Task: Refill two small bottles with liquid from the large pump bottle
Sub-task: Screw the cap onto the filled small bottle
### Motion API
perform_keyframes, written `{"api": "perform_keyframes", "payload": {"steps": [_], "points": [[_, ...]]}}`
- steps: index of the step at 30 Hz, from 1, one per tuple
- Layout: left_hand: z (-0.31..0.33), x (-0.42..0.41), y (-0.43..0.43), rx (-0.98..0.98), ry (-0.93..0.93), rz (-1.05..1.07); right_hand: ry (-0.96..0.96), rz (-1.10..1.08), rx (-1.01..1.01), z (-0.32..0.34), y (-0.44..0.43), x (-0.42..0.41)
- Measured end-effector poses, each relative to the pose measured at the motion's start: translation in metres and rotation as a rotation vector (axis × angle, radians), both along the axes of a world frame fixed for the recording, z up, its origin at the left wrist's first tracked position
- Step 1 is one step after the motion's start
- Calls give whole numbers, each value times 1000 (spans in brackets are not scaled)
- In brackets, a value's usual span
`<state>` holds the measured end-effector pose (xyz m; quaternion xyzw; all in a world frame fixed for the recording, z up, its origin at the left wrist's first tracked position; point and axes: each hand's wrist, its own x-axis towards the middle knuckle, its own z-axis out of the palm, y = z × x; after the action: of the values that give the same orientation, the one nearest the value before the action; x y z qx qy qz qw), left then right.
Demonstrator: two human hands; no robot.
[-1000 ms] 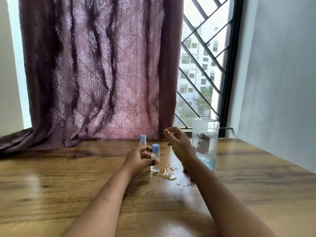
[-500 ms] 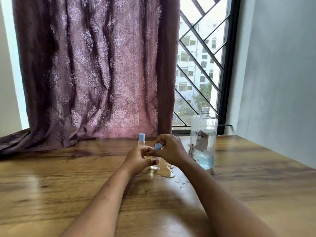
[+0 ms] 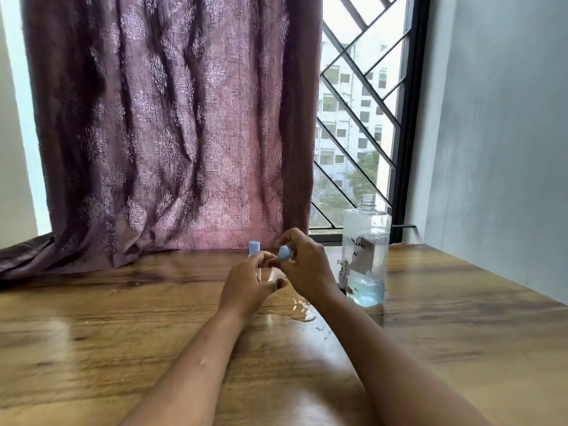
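The left hand (image 3: 249,289) is closed around the body of a small clear bottle (image 3: 274,275), which it holds just above the wooden table (image 3: 123,333). The right hand (image 3: 307,267) meets it from the other side: its fingertips (image 3: 287,241) pinch the light blue cap (image 3: 284,252) at the top of this bottle. The two hands are close together, almost touching. I cannot tell if the cap sits tight on the neck or is already loose, because the fingers hide the joint.

Just behind the left hand there is a second small bottle; only its blue cap (image 3: 254,248) and a little of its neck show above the knuckles.

To the right of the right hand stands the large clear bottle (image 3: 366,256), upright on the table, with its neck open and no pump on it. Pale blue liquid fills only its lower part, and a paper label with handwriting is stuck on its front.

Between the hands and the large bottle a small puddle (image 3: 302,315) of clear liquid lies on the wood, with some drops near it.

Behind all this hangs a purple patterned curtain (image 3: 169,133), and to its right is a window with a diagonal metal grille (image 3: 359,124). A pale wall (image 3: 498,133) closes the right side.
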<state>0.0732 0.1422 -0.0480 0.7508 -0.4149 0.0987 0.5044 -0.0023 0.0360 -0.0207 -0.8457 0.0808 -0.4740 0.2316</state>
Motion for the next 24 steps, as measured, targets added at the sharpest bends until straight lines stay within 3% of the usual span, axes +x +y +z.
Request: {"api": "perform_keyframes", "payload": {"steps": [4,8,12,24], "points": [[-4,-1,-1,89,-18,-9,-24,-92,7,-4,-13,-2],[-5,3,0,124,-17,15,114,-139,91,-8,-23,-8],[-6,4,2,130,-8,37,131,-178,132,-10,-29,-8],[-6,7,3,110,-24,149,245,-274,14,-12,-27,-4]]}}
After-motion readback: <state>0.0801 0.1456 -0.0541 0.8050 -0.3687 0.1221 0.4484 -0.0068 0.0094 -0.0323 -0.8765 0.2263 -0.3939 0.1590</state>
